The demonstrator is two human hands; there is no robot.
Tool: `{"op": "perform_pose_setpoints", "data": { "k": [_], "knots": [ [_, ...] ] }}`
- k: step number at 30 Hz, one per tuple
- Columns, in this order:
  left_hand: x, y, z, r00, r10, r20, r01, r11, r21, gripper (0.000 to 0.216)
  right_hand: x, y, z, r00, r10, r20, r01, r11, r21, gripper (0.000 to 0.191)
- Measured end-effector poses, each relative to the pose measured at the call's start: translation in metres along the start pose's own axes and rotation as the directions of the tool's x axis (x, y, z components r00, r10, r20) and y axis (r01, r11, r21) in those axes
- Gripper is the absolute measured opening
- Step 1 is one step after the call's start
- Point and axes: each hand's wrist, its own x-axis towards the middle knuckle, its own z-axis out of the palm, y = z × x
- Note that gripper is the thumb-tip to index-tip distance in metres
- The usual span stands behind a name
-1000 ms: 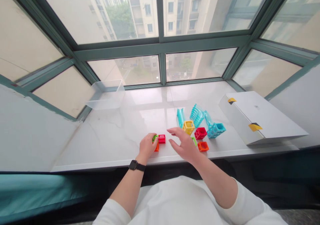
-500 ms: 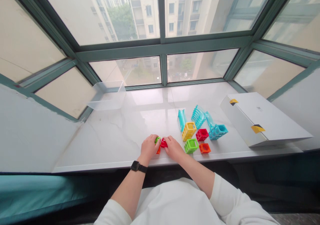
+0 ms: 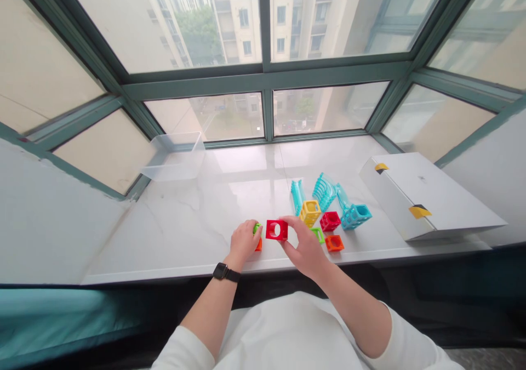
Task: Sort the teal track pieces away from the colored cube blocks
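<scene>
My right hand (image 3: pixel 304 245) is closed on a red cube block (image 3: pixel 269 231) with a round hole in its face. To its left, my left hand (image 3: pixel 244 240) is wrapped round a green block (image 3: pixel 257 228), mostly covered by the fingers. An orange block (image 3: pixel 258 245) shows just below the green one; whether the two are joined I cannot tell. A gap separates the red cube from the blocks at my left hand. Behind my right hand, another green block (image 3: pixel 318 234) is partly hidden.
Near my right hand stand a yellow block (image 3: pixel 310 212), a second red block (image 3: pixel 330 221), another orange block (image 3: pixel 335 243) and several translucent blue pieces (image 3: pixel 325 191). A clear plastic bin (image 3: pixel 175 170) is at the back left. At right lies a white box (image 3: pixel 435 194). Windows bound the sill.
My right hand has moved right, away from my left hand, with the red cube, whose holed face now shows. My left hand stays nearly in place. The camera has shifted slightly.
</scene>
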Motion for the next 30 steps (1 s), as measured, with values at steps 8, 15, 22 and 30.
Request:
{"op": "perform_pose_setpoints", "data": {
  "k": [8,15,22,30],
  "knots": [
    [0.006,-0.003,-0.002,0.996,0.077,0.034,-0.079,0.996,0.036,0.024,0.002,-0.009,-0.041,0.992,-0.002,-0.128,0.004,1.0,0.018,0.046],
    [-0.007,0.042,-0.032,0.995,0.059,-0.082,-0.092,0.867,-0.49,0.035,-0.011,-0.005,-0.062,0.981,-0.004,-0.192,0.002,1.0,-0.011,0.044],
    [-0.044,0.107,-0.068,0.971,0.222,0.089,0.076,0.066,-0.995,0.05,-0.012,-0.015,-0.058,0.983,-0.077,-0.167,0.072,0.997,-0.033,0.047],
    [-0.058,0.119,-0.091,0.959,0.217,0.18,0.199,-0.071,-0.977,0.049,-0.01,-0.03,-0.049,0.985,-0.088,-0.151,0.091,0.996,0.008,0.049]
  ]
}}
